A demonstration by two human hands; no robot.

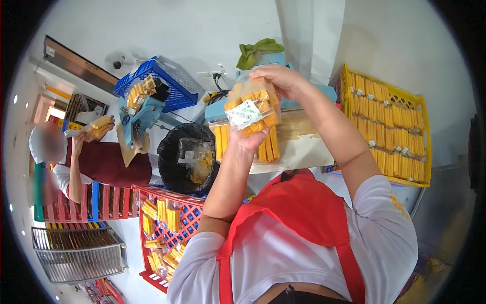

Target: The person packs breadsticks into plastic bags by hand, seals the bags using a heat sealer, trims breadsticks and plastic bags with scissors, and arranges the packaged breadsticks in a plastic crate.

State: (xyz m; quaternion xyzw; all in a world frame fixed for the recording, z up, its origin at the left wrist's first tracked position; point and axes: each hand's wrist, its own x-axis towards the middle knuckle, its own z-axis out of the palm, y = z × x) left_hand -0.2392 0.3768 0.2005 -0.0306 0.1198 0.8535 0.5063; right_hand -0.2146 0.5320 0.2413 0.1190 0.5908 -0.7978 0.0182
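A clear plastic bag of yellow sticks (268, 104) with a white and green label is held up in front of me. My left hand (249, 140) grips its lower end, fingers partly hidden behind the bag. At its top edge, my right hand (279, 79) is closed on the plastic. Beneath the held bag, more bagged yellow sticks (269, 150) lie at the front of a light-blue machine (214, 112), beside a pale work surface (298, 150).
A yellow crate (428, 137) of bagged sticks stands at right, and a red crate (188, 212) with more bags at lower left. Between them sits a black-lined bin (169, 152). A blue crate (174, 91) and a co-worker (114, 162) handling a bag are at left; a green cloth (255, 53) lies at the back.
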